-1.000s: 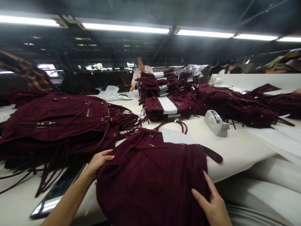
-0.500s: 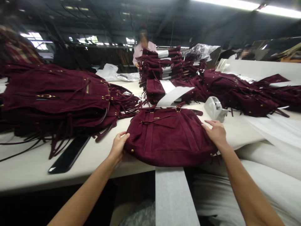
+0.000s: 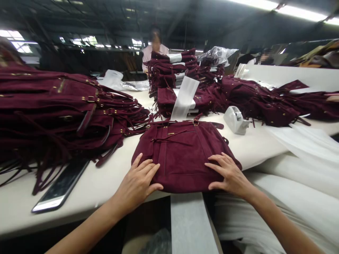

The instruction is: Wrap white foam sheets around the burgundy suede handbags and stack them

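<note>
A burgundy suede-like bag (image 3: 182,151) with two vertical straps, buckles and a tied cord lies flat at the table's front edge. Spread over its lower left corner is my left hand (image 3: 141,178), fingers apart and resting on the fabric. My right hand (image 3: 226,174) lies on the lower right part, also with fingers spread. A white paper strip (image 3: 194,222) hangs from under the bag's front edge, and another white strip (image 3: 185,98) stands up behind the bag.
A large pile of burgundy bags (image 3: 53,113) sits at left, beside a phone (image 3: 60,187). Behind are stacked bags (image 3: 174,70) and a tape dispenser (image 3: 236,120). More bags (image 3: 259,98) and white sheets (image 3: 304,148) are at right. A person (image 3: 156,49) stands across the table.
Both hands have moved from the bag's side edges inward onto its lower front, fingers now spread. The strip behind the bag has lifted upright. The view has shifted slightly right.
</note>
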Demonstrator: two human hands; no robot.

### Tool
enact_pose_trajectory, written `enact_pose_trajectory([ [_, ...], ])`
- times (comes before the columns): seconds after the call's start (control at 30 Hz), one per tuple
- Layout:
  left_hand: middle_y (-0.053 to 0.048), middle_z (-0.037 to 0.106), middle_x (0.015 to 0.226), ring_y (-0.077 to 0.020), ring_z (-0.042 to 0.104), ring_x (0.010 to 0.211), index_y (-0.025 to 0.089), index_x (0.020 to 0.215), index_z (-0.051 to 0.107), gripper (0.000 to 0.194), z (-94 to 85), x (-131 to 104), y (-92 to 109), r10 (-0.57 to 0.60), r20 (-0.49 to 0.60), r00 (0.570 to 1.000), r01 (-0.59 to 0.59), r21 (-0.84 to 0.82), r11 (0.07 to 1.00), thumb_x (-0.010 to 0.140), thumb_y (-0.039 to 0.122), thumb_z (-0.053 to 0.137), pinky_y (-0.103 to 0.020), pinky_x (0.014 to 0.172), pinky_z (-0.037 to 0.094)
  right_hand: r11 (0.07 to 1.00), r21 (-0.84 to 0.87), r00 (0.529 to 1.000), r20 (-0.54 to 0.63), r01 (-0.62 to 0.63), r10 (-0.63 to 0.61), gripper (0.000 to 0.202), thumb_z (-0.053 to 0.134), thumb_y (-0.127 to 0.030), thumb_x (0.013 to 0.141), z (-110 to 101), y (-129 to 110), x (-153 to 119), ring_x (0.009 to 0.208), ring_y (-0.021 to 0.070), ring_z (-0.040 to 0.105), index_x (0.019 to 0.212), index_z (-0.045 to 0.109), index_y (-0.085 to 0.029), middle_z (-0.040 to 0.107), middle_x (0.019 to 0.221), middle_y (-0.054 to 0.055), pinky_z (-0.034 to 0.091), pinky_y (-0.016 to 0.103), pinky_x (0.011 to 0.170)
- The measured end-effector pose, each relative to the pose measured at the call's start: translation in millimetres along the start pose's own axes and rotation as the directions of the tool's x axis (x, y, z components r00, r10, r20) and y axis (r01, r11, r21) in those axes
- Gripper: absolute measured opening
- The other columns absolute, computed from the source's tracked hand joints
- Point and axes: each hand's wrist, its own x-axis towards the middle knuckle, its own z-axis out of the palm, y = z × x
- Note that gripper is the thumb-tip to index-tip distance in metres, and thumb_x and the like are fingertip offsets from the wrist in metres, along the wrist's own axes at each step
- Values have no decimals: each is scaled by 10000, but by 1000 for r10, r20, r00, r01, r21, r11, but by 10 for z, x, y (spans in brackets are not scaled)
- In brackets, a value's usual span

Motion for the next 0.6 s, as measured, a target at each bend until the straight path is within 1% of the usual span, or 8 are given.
enact_pose_trajectory([
  [0.07, -99, 660, 1150, -284, 571, 1121, 128, 1247, 570, 618, -13, 13, -44, -16, 21, 1000, 16, 16, 1000, 786, 515, 711, -517, 1151, 248, 1000, -5, 1000, 4, 3, -3, 739, 741, -649, 699, -10, 41, -33, 1216, 316, 516, 1298, 584, -244, 551, 1304, 110, 295, 577, 1132],
  [0.17, -102, 637, 1117, -282, 575, 1055, 137, 1208, 582, 638, -90, 40, -100, -61, 52, 997, 60, 33, 998, 738, 534, 748, -494, 1055, 350, 1000, -2, 999, -39, 5, -5, 748, 728, -652, 710, 14, 86, -105, 1194, 315, 525, 1305, 565, -228, 560, 1258, 119, 332, 568, 1116],
  [0.27, -84, 626, 1026, -275, 579, 960, 155, 1063, 620, 509, -136, 82, -166, -89, 122, 989, 88, 16, 996, 740, 526, 752, -472, 926, 406, 999, 8, 994, -105, 33, -32, 717, 738, -626, 717, 51, 122, -155, 1152, 312, 545, 1267, 574, -196, 586, 1183, 119, 350, 560, 1109],
  [0.33, -59, 617, 946, -258, 573, 895, 166, 955, 616, 380, -122, 97, -231, -80, 167, 983, 84, -20, 996, 769, 469, 750, -444, 859, 410, 997, 16, 990, -121, 70, -67, 720, 743, -626, 709, 54, 134, -170, 1123, 307, 558, 1246, 570, -179, 592, 1152, 120, 336, 567, 1115],
  [0.43, -26, 598, 869, -230, 549, 849, 177, 858, 578, 246, -60, 93, -336, -102, 138, 985, 121, -140, 983, 781, 327, 757, -389, 803, 399, 995, 34, 987, -137, 89, -84, 700, 749, -619, 705, 50, 134, -184, 1094, 301, 567, 1198, 552, -163, 591, 1123, 126, 331, 573, 1112],
  [0.5, -7, 587, 831, -208, 541, 831, 186, 813, 552, 202, -26, 95, -379, -190, 78, 979, 204, -267, 942, 776, 263, 735, -348, 778, 400, 995, 57, 986, -154, 79, -69, 627, 762, -581, 714, 67, 129, -190, 1074, 300, 569, 1131, 543, -168, 600, 1056, 112, 351, 566, 1096],
  [0.53, 3, 581, 808, -194, 539, 808, 190, 791, 540, 191, -18, 104, -387, -254, 60, 965, 260, -335, 906, 774, 256, 718, -325, 754, 403, 996, 67, 985, -162, 65, -53, 579, 772, -550, 720, 82, 124, -190, 1081, 305, 564, 1092, 538, -174, 603, 1015, 101, 370, 557, 1081],
  [0.6, 25, 564, 747, -164, 527, 727, 200, 755, 519, 189, -18, 140, -375, -394, 67, 917, 379, -456, 805, 776, 286, 687, -281, 676, 400, 996, 90, 987, -157, 25, -11, 488, 801, -458, 729, 104, 107, -178, 1112, 317, 544, 1025, 520, -189, 600, 949, 82, 419, 521, 1034],
])
